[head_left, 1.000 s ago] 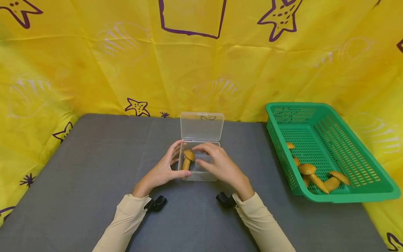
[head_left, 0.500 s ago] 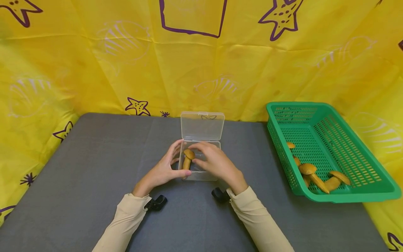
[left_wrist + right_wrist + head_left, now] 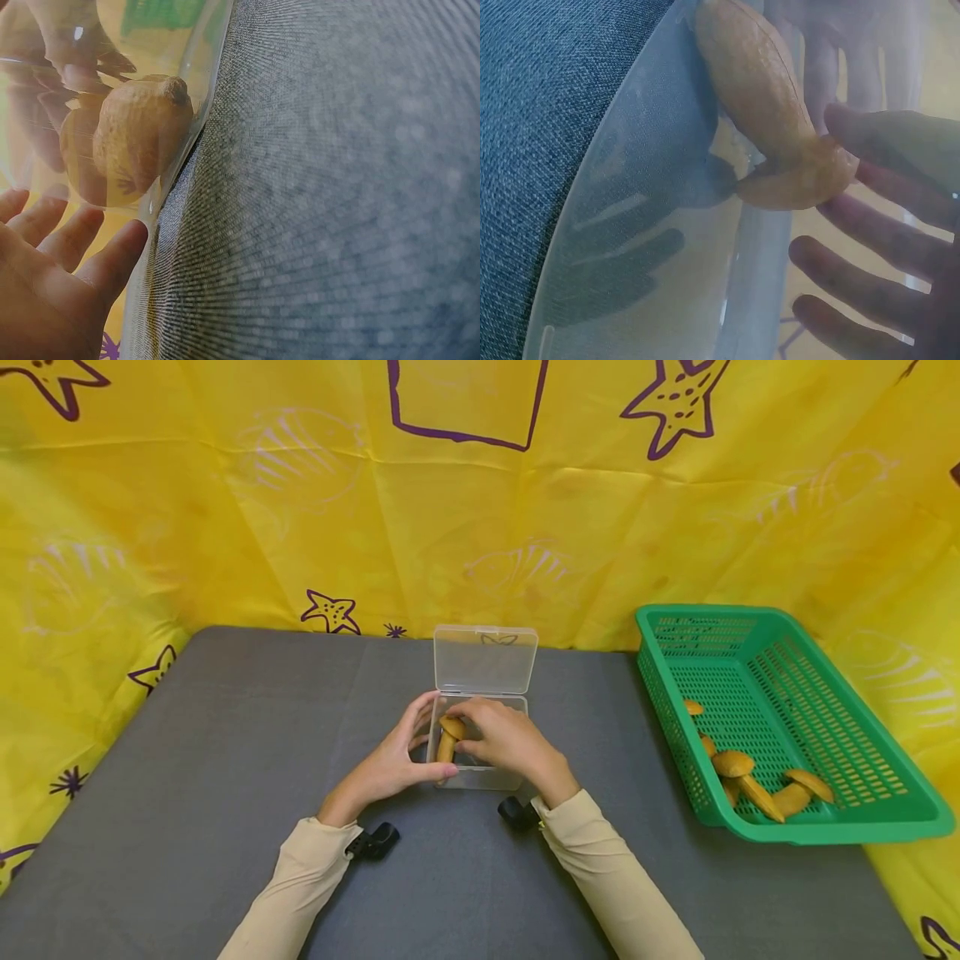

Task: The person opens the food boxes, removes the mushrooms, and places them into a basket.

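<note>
A clear plastic box (image 3: pixel 491 779) stands on the grey cloth, its hinged lid (image 3: pixel 485 660) raised at the back. Inside along the left wall lies a brown mushroom (image 3: pixel 447 747), cap away from the person. My left hand (image 3: pixel 388 766) grips the box's left end, thumb at the front wall and fingers round the far left side. Reaching in from the right, my right hand (image 3: pixel 506 739) pinches the mushroom near its cap between thumb and index finger. In the right wrist view the mushroom (image 3: pixel 765 97) shows through the box wall, the other fingers spread beside it.
A green mesh basket (image 3: pixel 678 764) stands at the right of the table with several mushrooms (image 3: pixel 733 764) in its near left corner. A yellow patterned cloth (image 3: pixel 450 527) hangs behind the table. Each wrist wears a black camera.
My right hand has moved left inside the box, and its thumb and index finger have closed on the mushroom. The left hand has kept its place on the box.
</note>
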